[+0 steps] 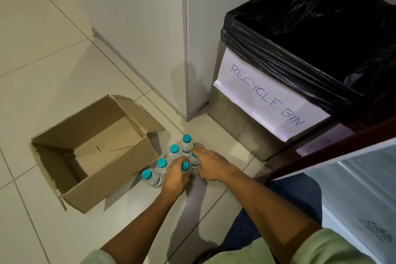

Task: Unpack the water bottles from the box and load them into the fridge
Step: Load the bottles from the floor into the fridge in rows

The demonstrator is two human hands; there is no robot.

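Bare floor [42, 53] lies open at ten o'clock; the box [111, 173] blocks nine, the bin [246, 126] two o'clock.

Two bare forearms enter from the lower edge of the frame, each ending in a bare hand: left hand [175, 178], right hand [211, 165]. A pale green short sleeve [317, 246] covers the right upper arm at lower right; a matching pale green cuff [96, 258] shows at lower centre-left. Dark blue trousers [285, 201] cover the leg at lower right.
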